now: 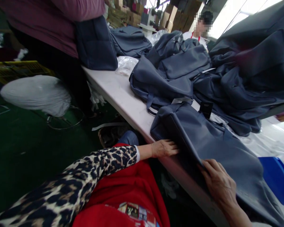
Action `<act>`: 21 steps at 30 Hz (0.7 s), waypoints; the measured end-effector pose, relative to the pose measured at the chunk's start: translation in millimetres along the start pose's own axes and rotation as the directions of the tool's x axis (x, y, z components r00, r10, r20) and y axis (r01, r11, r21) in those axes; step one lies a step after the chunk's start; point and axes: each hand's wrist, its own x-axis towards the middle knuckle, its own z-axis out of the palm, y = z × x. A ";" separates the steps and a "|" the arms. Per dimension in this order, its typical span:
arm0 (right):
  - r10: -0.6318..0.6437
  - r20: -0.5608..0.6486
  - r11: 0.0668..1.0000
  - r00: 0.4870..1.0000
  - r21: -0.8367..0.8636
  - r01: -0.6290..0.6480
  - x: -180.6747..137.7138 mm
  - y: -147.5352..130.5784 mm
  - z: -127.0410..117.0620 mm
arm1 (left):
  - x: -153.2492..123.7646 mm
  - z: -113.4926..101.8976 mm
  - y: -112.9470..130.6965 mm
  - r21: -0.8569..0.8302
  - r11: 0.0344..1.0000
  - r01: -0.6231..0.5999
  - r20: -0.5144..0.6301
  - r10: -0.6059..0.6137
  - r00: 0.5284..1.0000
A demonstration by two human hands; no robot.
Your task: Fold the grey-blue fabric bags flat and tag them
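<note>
A grey-blue fabric bag lies on the white table in front of me. My left hand rests at the bag's near left edge, fingers stretched out flat against the fabric. My right hand lies on the bag's near side, fingers extended and pressed on the cloth. A small black tag hangs at the bag's top. My left arm wears a leopard-print sleeve.
Several more grey-blue bags are piled across the table's far side. A person in a maroon top stands at the left holding a dark bag. Another person sits far back. A blue bin stands at right, a white sack on the floor.
</note>
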 end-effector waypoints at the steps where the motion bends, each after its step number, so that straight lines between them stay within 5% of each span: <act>1: -0.028 0.002 0.999 1.000 -0.031 0.028 -3.9 -3.5 7.4 | -0.3 0.3 0.3 -0.009 1.000 0.009 -0.011 -0.009 1.000; 7: -0.164 -0.020 0.971 0.986 -0.179 0.158 -17.0 -12.6 38.9 | -7.7 -9.3 3.3 -0.040 0.999 0.009 -0.017 -0.010 1.000; 15: -0.182 -0.128 0.968 0.975 -0.199 0.155 -23.6 -24.7 50.1 | -12.0 -9.6 0.4 -0.116 0.992 0.043 0.063 -0.036 0.997; 19: -0.173 -0.168 0.972 0.970 -0.189 0.141 -24.7 -24.0 54.3 | 3.6 -58.3 30.6 -0.111 0.988 0.109 0.133 -0.094 0.987; 21: -0.194 -0.181 0.973 0.964 -0.159 0.166 -27.4 -20.4 55.7 | 28.7 -89.8 42.8 -0.147 0.989 0.031 0.106 -0.015 0.994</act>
